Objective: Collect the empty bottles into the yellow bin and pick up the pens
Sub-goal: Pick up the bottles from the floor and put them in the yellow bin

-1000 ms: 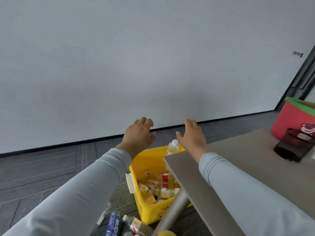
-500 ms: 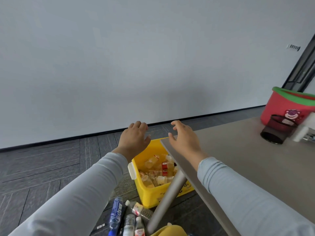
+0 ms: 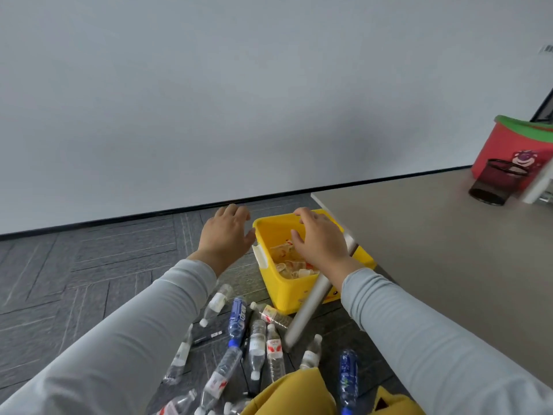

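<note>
With both hands out in front and holding nothing, I read the next move as a reach back down toward me: the loose empty bottles lie scattered on the floor below my forearms, nearer to me than either hand. Most of them run their long axes roughly along my line of sight, caps pointing different ways; the blue-label bottle leans slightly right at its far end. A black pen lies among them just left of the blue one, axis nearly crosswise. Another blue bottle sits right of the table leg. Farther out, the yellow bin stands half under the table corner, already holding bottles. My left hand hovers fingers spread, just left of the bin's rim; my right hand hovers open above its mouth. My call: left hand is nearer the main cluster and the pen; the leg obstructs the right.
</note>
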### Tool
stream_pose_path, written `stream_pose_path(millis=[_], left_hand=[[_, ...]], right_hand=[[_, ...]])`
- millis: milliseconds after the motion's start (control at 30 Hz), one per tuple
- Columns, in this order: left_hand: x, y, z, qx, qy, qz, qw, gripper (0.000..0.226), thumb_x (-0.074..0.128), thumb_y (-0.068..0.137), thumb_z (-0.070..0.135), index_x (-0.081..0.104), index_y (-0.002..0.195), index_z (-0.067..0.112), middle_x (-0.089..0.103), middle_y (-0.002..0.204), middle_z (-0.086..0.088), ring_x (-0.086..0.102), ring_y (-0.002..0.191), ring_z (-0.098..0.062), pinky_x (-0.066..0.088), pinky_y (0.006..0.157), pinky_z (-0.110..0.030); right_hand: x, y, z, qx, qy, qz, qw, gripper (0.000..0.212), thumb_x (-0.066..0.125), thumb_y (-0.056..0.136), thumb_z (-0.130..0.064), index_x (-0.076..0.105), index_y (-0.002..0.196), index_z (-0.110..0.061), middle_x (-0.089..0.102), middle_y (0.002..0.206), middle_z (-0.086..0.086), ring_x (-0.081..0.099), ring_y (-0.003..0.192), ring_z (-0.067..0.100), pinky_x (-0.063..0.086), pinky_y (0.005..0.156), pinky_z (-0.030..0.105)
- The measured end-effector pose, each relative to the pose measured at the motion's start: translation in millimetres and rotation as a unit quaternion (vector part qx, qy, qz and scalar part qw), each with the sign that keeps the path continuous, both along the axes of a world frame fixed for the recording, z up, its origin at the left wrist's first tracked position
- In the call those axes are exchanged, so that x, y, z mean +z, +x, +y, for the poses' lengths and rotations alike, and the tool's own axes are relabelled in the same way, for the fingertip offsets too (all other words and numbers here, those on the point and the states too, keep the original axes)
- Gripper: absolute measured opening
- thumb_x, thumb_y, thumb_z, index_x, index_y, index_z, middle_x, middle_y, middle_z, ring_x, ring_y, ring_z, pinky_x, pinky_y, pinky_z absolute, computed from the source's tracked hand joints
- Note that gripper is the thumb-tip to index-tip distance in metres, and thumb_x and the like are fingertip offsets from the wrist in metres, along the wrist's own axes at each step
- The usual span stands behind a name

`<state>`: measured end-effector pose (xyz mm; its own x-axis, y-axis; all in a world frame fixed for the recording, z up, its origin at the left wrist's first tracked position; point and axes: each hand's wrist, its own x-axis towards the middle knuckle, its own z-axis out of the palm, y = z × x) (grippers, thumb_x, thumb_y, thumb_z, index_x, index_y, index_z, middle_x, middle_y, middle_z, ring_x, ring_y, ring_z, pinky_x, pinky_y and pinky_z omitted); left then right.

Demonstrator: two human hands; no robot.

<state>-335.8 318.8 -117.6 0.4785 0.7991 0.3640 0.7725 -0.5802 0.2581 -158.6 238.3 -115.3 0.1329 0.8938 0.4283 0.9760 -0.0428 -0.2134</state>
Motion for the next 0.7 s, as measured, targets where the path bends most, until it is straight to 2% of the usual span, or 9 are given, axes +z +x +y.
stream_pose_path(millis=[333,567,700], left_hand=[[-46.3,-64.4,-63.9,-0.023,-0.029,0.046,0.998,0.036,0.048,0.093,0.035,0.049,0.122,0.015,0.051,0.123,-0.002,0.047,0.115,-0.021,0.042,0.092,-0.033],[-75.4,-82.9,-89.7,-0.023,-0.044,0.044,0.998,0.037,0.048,0.092,0.036,0.049,0.123,0.016,0.050,0.123,-0.002,0.046,0.117,-0.021,0.042,0.094,-0.033],[-89.6,-88.8,-96.0,-0.021,-0.063,0.040,0.997,0.037,0.048,0.093,0.037,0.048,0.124,0.016,0.050,0.124,-0.002,0.045,0.118,-0.021,0.042,0.094,-0.034]], right_hand=[[-50.2,-57.3,-57.8,-0.011,-0.047,0.017,0.999,0.034,0.050,0.093,-0.031,0.048,0.124,-0.015,0.062,0.111,0.006,0.055,0.101,0.025,0.047,0.078,0.036],[-82.3,-74.7,-92.4,-0.021,-0.092,0.018,0.995,0.037,0.050,0.094,-0.030,0.047,0.126,-0.013,0.060,0.120,0.007,0.054,0.109,0.027,0.043,0.078,0.034],[-94.1,-77.1,-96.3,-0.032,-0.112,0.024,0.993,0.037,0.050,0.094,-0.032,0.045,0.126,-0.015,0.061,0.118,0.006,0.055,0.107,0.027,0.044,0.076,0.034]])
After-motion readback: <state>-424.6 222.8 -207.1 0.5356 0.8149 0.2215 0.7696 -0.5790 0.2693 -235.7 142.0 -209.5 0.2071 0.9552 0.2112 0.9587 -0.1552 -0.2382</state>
